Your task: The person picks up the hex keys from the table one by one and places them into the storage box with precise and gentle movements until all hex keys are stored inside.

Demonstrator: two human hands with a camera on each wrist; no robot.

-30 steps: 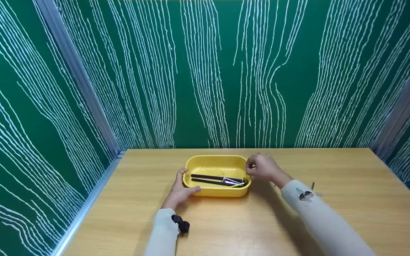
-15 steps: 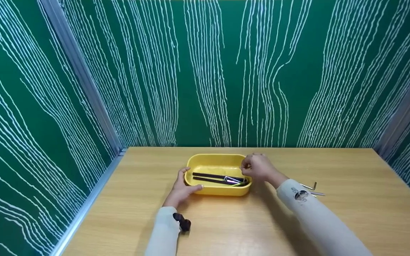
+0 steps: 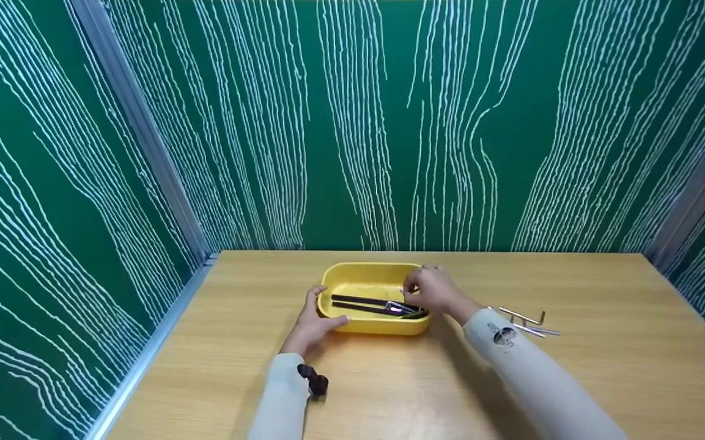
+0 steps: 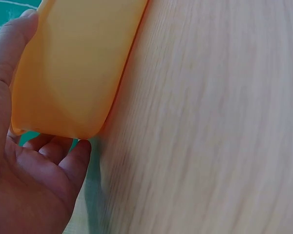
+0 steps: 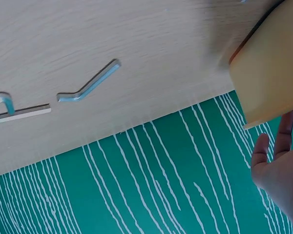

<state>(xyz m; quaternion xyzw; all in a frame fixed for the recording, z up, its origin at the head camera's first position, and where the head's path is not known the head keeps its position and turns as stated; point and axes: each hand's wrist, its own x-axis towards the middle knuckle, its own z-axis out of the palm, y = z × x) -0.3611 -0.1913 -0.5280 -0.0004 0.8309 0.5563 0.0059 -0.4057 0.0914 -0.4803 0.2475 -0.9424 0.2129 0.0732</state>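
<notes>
A yellow plastic tray (image 3: 383, 327) stands at the middle of the table. My left hand (image 3: 312, 327) grips its left end, thumb along the near rim and fingers round the outer wall. My right hand (image 3: 431, 289) is above the tray's right end with fingers curled down; a tiny pale spot shows at the fingertips, too small to identify. Inside lie two long black sticks (image 3: 358, 305), a silvery bent piece (image 3: 394, 307) and a thin green piece (image 3: 412, 315), partly hidden. Bare L-shaped metal hex keys (image 3: 532, 321) lie on the table beside the right sleeve.
In the right wrist view a bent hex key (image 5: 90, 83) lies near the table's far edge, with straighter metal pieces (image 5: 27, 114) beside it. A green wall with white lines (image 3: 352, 122) rises behind the wooden table (image 3: 376, 391).
My right hand has moved left, from the tray's right rim to over its inside. More of the hex keys now shows beside the sleeve. My left hand keeps its grip on the tray.
</notes>
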